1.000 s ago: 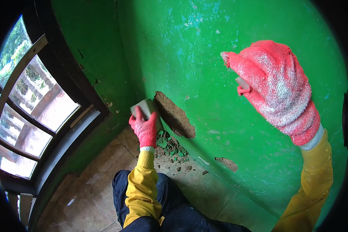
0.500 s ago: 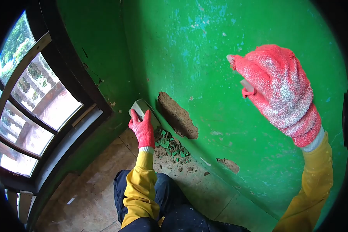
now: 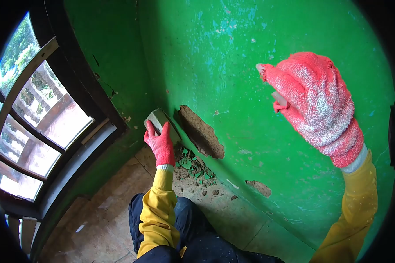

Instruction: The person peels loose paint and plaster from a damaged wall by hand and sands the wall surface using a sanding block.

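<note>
Gloved in red, my left hand (image 3: pixel 160 145) grips a greyish block (image 3: pixel 160 122) low beside the green wall (image 3: pixel 232 79). Just right of the block is a rough brown patch (image 3: pixel 201 131) where the wall's surface has broken away. My right hand (image 3: pixel 316 103), in a red glove with white dust, is raised at the right in front of the wall. Its fingers are closed, with a fingertip showing at the thumb or index end; whatever they hold, if anything, cannot be made out.
Green flakes and brown rubble (image 3: pixel 193 168) lie on the tiled floor (image 3: pixel 101 215) at the wall's foot. A smaller broken patch (image 3: pixel 259 188) is lower on the wall. At the left stands a dark-framed window (image 3: pixel 70 83).
Over the last second, the block in my left hand has turned slightly and both hands have shifted a little. Both keep much the same pose.
</note>
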Tool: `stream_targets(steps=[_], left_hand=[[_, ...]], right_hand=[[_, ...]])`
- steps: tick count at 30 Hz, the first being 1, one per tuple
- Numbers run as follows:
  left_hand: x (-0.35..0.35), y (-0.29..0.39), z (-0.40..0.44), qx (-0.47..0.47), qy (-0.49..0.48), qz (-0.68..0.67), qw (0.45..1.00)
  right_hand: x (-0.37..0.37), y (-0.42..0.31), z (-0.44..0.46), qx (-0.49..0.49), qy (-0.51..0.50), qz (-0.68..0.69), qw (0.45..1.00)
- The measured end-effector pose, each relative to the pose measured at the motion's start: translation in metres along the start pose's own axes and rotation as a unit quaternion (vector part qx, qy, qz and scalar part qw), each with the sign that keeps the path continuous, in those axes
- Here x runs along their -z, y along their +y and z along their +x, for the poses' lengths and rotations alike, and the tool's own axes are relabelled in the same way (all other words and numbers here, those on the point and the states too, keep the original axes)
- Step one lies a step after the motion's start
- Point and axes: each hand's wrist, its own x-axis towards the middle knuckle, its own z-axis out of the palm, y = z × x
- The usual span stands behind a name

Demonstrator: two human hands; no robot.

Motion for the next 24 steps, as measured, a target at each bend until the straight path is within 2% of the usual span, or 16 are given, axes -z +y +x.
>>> stream_targets(steps=[1, 3, 4, 5, 8, 9, 11, 12, 13, 15, 17, 19, 20, 21, 23, 24], left_hand=[[0.000, 0.005, -0.002, 0.000, 0.000, 0.001, 1.000], [0.000, 0.016, -0.006, 0.013, -0.165, 0.110, 0.980], [0.009, 0.035, -0.008, 0.052, -0.190, 0.113, 0.974], [0.012, 0.031, -0.006, 0.050, -0.188, 0.115, 0.974], [0.001, 0.006, -0.005, -0.093, 0.000, 0.081, 0.992], [-0.003, 0.008, -0.007, -0.093, -0.001, 0.081, 0.992], [-0.007, 0.013, -0.013, -0.065, -0.128, 0.141, 0.980], [0.002, 0.034, -0.016, 0.016, -0.170, 0.103, 0.980], [0.005, 0.032, -0.012, 0.013, -0.169, 0.105, 0.980], [0.006, 0.017, -0.011, -0.090, -0.049, 0.178, 0.979], [0.002, 0.007, -0.011, -0.090, 0.006, 0.115, 0.989], [0.000, 0.019, -0.016, -0.103, -0.129, 0.205, 0.965], [0.007, 0.027, -0.016, -0.006, -0.178, 0.121, 0.977], [0.010, 0.026, -0.016, -0.006, -0.178, 0.124, 0.976], [0.010, 0.021, -0.018, -0.132, -0.037, 0.256, 0.957], [0.006, 0.018, -0.017, -0.151, 0.002, 0.206, 0.967]], right_hand=[[0.000, 0.000, 0.000, -0.005, 0.001, 0.000, 1.000], [0.001, 0.002, 0.001, 0.023, -0.002, 0.006, 1.000], [0.002, 0.002, 0.001, 0.025, 0.000, 0.009, 1.000], [0.001, 0.001, 0.000, 0.017, -0.005, 0.015, 1.000], [0.002, 0.003, 0.001, 0.016, -0.008, 0.011, 1.000], [0.002, 0.003, 0.001, 0.018, -0.008, 0.005, 1.000], [0.003, 0.002, 0.001, 0.020, -0.007, 0.005, 1.000], [0.003, 0.002, 0.002, 0.022, -0.002, 0.007, 1.000], [0.002, 0.001, 0.002, 0.020, 0.001, 0.007, 1.000], [0.001, 0.001, 0.001, 0.012, 0.004, -0.001, 1.000], [0.001, 0.001, 0.001, 0.018, 0.006, -0.001, 1.000], [0.001, 0.003, 0.002, 0.028, 0.008, -0.004, 1.000], [0.001, 0.003, 0.002, 0.026, 0.004, -0.003, 1.000], [0.001, 0.003, 0.002, 0.023, 0.003, -0.001, 1.000], [0.001, 0.002, 0.001, 0.016, 0.000, 0.004, 1.000], [0.001, 0.001, 0.001, 0.013, -0.001, 0.007, 1.000]])
